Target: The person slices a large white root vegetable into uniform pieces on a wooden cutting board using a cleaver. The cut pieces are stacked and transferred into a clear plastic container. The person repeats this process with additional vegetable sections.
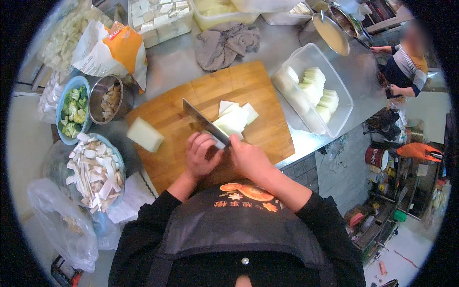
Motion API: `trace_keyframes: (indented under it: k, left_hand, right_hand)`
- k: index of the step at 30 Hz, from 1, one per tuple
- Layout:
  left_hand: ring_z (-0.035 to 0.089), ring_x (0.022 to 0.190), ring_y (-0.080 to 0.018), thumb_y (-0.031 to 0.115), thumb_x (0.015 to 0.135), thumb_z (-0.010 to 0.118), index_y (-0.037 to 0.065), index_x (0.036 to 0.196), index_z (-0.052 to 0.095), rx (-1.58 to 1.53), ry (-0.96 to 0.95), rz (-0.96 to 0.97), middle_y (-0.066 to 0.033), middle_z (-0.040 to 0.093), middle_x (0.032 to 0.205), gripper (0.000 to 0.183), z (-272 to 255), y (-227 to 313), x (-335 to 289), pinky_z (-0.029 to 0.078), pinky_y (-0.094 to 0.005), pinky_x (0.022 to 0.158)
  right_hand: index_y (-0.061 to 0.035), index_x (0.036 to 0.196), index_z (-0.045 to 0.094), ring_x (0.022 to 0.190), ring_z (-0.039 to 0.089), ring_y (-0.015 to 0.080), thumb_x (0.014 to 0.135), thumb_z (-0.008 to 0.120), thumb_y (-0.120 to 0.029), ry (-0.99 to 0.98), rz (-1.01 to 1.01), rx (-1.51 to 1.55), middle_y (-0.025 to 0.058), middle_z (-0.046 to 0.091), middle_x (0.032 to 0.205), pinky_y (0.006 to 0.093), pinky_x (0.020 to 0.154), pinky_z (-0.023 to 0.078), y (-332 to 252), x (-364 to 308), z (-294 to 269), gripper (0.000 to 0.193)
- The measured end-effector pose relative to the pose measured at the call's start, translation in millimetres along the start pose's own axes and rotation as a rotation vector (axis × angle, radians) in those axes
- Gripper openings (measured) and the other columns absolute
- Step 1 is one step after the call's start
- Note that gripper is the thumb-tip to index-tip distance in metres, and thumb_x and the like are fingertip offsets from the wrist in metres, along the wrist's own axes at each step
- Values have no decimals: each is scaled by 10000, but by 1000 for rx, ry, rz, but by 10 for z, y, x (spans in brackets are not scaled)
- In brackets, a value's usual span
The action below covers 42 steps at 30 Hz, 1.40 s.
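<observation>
My right hand (247, 157) is closed round the handle of a cleaver (203, 120), whose blade slants toward the far left over a wooden cutting board (267, 136). Left of the blade, my left hand (198, 155) has its fingers curled on a piece of pale winter melon, mostly hidden under them. Thin pale slices (232, 120) lie overlapping on the blade's other side. A thick peeled block of the same pale melon (144, 135) rests at the board's left edge, apart from both hands.
Right of the board, a clear plastic tub (342, 119) holds sliced melon. A grey cloth (224, 45) lies behind. At left stand broccoli in a blue bowl (60, 125), a steel bowl (96, 82) and a basin of white strips (95, 177). A person (406, 67) works at far right.
</observation>
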State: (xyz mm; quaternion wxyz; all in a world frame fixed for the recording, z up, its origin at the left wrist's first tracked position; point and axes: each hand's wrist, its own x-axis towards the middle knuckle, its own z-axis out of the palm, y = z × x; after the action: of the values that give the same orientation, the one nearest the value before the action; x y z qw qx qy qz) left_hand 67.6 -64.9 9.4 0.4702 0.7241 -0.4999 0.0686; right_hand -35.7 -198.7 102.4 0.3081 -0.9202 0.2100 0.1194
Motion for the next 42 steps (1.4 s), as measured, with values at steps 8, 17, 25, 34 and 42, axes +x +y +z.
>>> trace_keyframes:
  k: [8, 17, 25, 34, 42]
  left_hand:
    - [538, 984, -261, 159, 678, 746, 81, 1000, 550, -1, 18, 19, -91, 563, 1025, 385, -6, -37, 1, 397, -415, 940]
    - [531, 987, -274, 162, 658, 755, 88, 994, 551, 15, -5, 17, -91, 561, 1020, 400, -12, -31, -4, 401, -410, 934]
    - [518, 998, -293, 140, 648, 759, 90, 980, 551, 13, 10, -18, -88, 559, 1026, 396, -27, 35, 55, 408, -411, 921]
    - [530, 977, -295, 150, 664, 762, 81, 1004, 544, -22, 27, -6, -105, 553, 1026, 410, -7, -9, 6, 426, -428, 905]
    - [531, 972, -295, 156, 665, 774, 74, 997, 550, -21, 17, 23, -107, 560, 1013, 409, -36, -10, 20, 411, -428, 911]
  right_hand:
    - [-56, 1008, 432, 606, 581, 408, 857, 526, -106, 82, -33, 8, 210, 591, 704, 486, 503, 455, -152, -395, -410, 184]
    - [-43, 983, 425, 637, 593, 410, 844, 497, -78, 12, -18, -39, 214, 595, 715, 487, 513, 463, -156, -545, -429, 160]
    - [-34, 971, 375, 660, 582, 441, 835, 459, -61, 32, -22, -14, 245, 581, 684, 541, 560, 447, -57, -7, 77, 162]
    - [-54, 1029, 422, 626, 577, 420, 858, 508, -115, 68, -30, 23, 219, 587, 679, 506, 530, 452, -157, -313, -294, 200]
    - [-31, 953, 396, 618, 617, 388, 831, 486, -68, -43, 2, -56, 206, 606, 678, 487, 520, 487, -235, -568, -532, 156]
